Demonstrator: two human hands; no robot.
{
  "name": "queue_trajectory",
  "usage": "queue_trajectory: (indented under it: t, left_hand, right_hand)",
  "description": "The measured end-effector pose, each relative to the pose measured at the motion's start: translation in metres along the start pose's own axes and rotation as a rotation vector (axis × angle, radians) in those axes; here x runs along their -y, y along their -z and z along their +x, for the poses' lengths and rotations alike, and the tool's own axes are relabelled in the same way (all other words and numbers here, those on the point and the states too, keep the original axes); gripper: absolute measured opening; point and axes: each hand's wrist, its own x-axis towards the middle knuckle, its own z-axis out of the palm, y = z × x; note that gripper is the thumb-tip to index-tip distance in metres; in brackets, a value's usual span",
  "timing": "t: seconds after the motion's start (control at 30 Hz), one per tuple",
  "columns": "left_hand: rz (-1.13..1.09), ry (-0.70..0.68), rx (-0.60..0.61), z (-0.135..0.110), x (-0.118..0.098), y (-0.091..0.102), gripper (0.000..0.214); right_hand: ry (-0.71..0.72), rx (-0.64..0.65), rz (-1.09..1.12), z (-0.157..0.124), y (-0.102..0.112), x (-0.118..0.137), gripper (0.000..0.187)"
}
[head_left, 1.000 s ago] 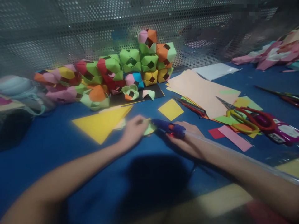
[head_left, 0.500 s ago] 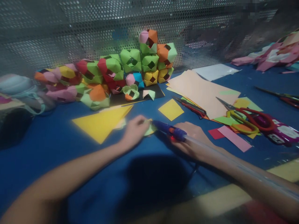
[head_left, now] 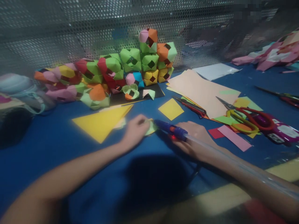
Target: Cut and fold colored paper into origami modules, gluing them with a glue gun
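My right hand (head_left: 193, 137) is closed around a blue glue gun (head_left: 171, 129) with an orange part and a small red light. A long clear glue stick (head_left: 224, 152) runs out of its back end over my forearm. The gun's tip points left, close to a small pale green paper piece (head_left: 151, 127). My left hand (head_left: 137, 128) pinches that piece at its left side, low over the blue table. Left of this hand lies a yellow paper triangle (head_left: 101, 123). Just beyond the gun a yellow paper square (head_left: 171, 109) lies flat.
Folded paper balls (head_left: 130, 60) stand stacked along the perforated metal wall (head_left: 93, 31). To the right are peach paper sheets (head_left: 201, 90), a black-and-red cutter (head_left: 190, 106), scissors (head_left: 245, 118), a pink paper strip (head_left: 234, 137) and a purple case (head_left: 283, 130). A masklike white item (head_left: 16, 85) sits far left.
The glue gun has drawn back slightly to the right, its tip farther from the left fingers. My left hand and the green paper stay in place.
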Motion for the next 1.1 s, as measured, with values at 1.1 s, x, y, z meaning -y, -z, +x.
queue_trajectory:
  t: [1.1]
  left_hand:
    - [0.026,-0.082,0.007,-0.0040,-0.0001,-0.0014,0.015]
  right_hand:
    - [0.011,0.030,0.015,0.0004,0.0054,0.0033,0.021]
